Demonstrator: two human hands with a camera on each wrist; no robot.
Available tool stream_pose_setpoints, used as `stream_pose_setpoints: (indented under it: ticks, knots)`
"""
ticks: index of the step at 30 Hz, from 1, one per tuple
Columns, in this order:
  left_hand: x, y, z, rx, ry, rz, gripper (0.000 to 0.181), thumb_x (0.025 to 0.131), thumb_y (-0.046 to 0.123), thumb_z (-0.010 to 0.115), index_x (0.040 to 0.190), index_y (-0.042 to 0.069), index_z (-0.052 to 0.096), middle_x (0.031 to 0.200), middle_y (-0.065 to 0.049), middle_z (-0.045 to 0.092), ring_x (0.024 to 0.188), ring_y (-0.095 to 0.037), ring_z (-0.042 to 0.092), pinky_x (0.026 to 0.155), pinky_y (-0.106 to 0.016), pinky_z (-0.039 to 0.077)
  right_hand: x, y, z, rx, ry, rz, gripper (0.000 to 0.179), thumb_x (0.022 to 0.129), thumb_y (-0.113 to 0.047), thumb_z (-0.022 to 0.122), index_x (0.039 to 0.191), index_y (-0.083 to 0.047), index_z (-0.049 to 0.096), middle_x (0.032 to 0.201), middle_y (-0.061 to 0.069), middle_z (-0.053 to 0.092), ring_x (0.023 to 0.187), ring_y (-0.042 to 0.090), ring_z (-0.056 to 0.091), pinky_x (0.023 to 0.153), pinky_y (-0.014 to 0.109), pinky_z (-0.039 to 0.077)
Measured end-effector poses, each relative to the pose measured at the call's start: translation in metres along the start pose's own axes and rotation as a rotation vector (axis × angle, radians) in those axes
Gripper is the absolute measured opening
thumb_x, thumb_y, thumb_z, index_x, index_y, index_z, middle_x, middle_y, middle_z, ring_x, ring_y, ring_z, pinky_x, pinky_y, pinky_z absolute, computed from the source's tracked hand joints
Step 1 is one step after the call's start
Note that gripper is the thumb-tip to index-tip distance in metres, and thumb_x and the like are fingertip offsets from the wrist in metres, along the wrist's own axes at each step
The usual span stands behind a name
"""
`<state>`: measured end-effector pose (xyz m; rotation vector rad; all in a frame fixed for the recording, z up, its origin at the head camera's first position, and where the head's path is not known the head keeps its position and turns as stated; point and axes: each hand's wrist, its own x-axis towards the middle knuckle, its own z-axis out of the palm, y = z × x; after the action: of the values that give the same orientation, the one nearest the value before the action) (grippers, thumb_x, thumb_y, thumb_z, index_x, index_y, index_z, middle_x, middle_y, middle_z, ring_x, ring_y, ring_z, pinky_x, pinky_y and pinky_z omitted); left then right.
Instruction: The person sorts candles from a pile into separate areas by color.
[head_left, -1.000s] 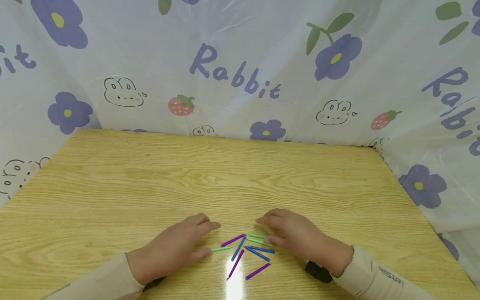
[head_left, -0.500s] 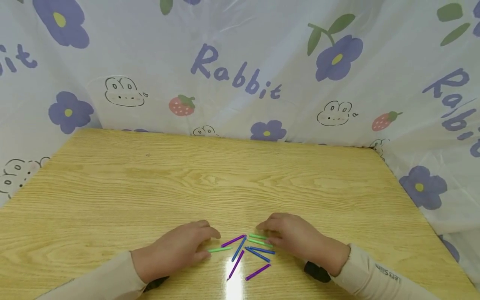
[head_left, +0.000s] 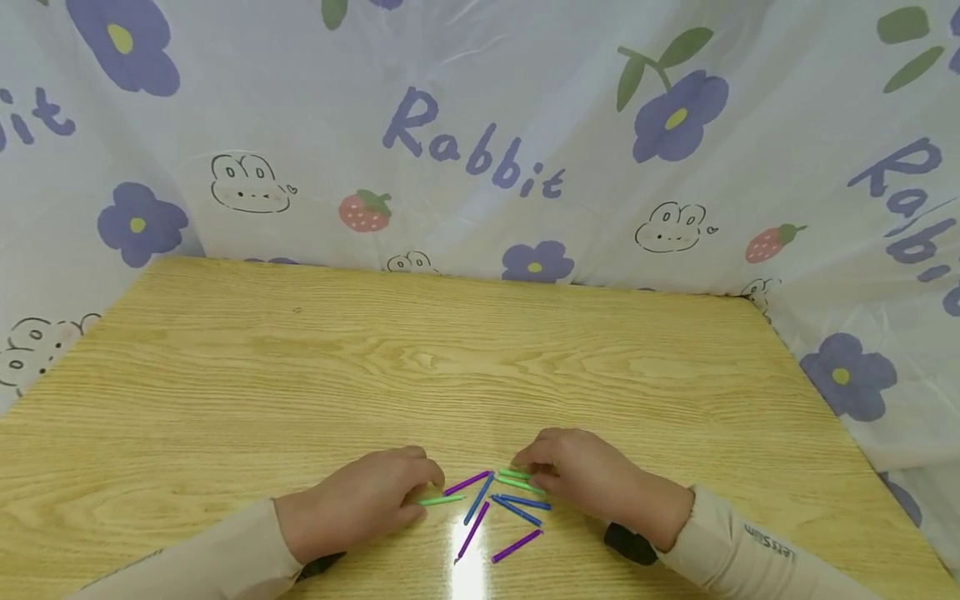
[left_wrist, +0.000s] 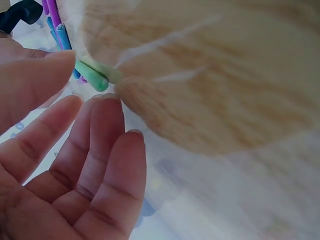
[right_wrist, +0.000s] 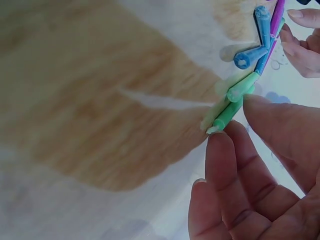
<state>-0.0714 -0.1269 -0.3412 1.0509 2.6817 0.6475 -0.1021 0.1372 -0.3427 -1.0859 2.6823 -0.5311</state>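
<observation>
Several thin candles lie in a loose cluster on the wooden table [head_left: 420,358]. My left hand [head_left: 367,500] is at the cluster's left, near the end of a green candle [head_left: 442,501]; in the left wrist view a gap shows between thumb and bent fingers, beside that candle's end [left_wrist: 95,77]. My right hand [head_left: 585,471] is over two green candles [head_left: 517,483]. In the right wrist view its thumb and fingertips are close around the outer green candle [right_wrist: 230,112], seemingly touching it, without a clear pinch. Parts of the green candles are hidden by the hands.
Between the hands lie purple candles [head_left: 472,532] and blue candles [head_left: 517,510]; one more purple candle [head_left: 516,546] is nearer the front. A printed cloth [head_left: 465,100] hangs behind and beside the table. Dark wrist straps [head_left: 630,543] show under the arms.
The fingers of both hands have drawn closer to the green candles and bent more. My left hand has moved slightly lower and to the right. The candles lie as before.
</observation>
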Motion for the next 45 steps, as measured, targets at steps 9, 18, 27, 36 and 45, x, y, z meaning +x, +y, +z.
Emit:
stream_pose_setpoints:
  ticks: [9, 18, 27, 36, 45]
  knots:
    - [0.001, -0.002, 0.001, 0.01, -0.009, 0.012, 0.015, 0.076, 0.008, 0.066, 0.091, 0.012, 0.062, 0.082, 0.008, 0.053, 0.067, -0.002, 0.042, 0.062, -0.02, 0.04, 0.003, -0.002, -0.001, -0.017, -0.02, 0.025, 0.019, 0.081, -0.009, 0.063, 0.1, -0.012, 0.068, 0.089, -0.005, 0.062, 0.08, 0.004, 0.056, 0.069, 0.021, 0.046]
    - [0.004, 0.0, 0.001, 0.036, -0.018, 0.013, 0.015, 0.075, 0.006, 0.064, 0.09, 0.011, 0.064, 0.082, 0.007, 0.053, 0.067, -0.002, 0.043, 0.062, -0.022, 0.041, 0.005, -0.007, 0.002, -0.097, 0.013, 0.023, 0.019, 0.079, -0.003, 0.061, 0.094, -0.012, 0.069, 0.086, -0.005, 0.062, 0.078, 0.004, 0.055, 0.068, 0.021, 0.047]
    - [0.006, 0.0, 0.003, 0.04, -0.019, 0.013, 0.017, 0.074, 0.002, 0.062, 0.087, 0.012, 0.064, 0.078, 0.009, 0.051, 0.066, -0.002, 0.043, 0.06, -0.021, 0.041, 0.006, -0.007, 0.004, -0.118, 0.027, 0.013, 0.018, 0.078, -0.003, 0.061, 0.092, -0.011, 0.069, 0.082, -0.005, 0.06, 0.073, 0.003, 0.052, 0.065, 0.021, 0.046]
    - [0.006, 0.0, 0.005, 0.062, 0.006, 0.051, 0.016, 0.072, 0.001, 0.059, 0.08, 0.015, 0.061, 0.073, 0.009, 0.048, 0.063, -0.003, 0.04, 0.058, -0.021, 0.039, 0.006, -0.005, 0.0, -0.088, 0.02, 0.01, 0.019, 0.077, -0.002, 0.062, 0.092, -0.01, 0.069, 0.083, -0.003, 0.061, 0.072, 0.002, 0.052, 0.063, 0.019, 0.045]
    - [0.007, 0.001, 0.005, 0.067, 0.0, 0.049, 0.014, 0.073, 0.002, 0.06, 0.079, 0.015, 0.06, 0.072, 0.011, 0.047, 0.063, -0.003, 0.04, 0.058, -0.02, 0.04, 0.015, 0.002, -0.013, -0.011, 0.018, 0.075, 0.02, 0.078, -0.004, 0.06, 0.096, -0.009, 0.068, 0.083, -0.005, 0.06, 0.07, 0.004, 0.05, 0.063, 0.02, 0.044]
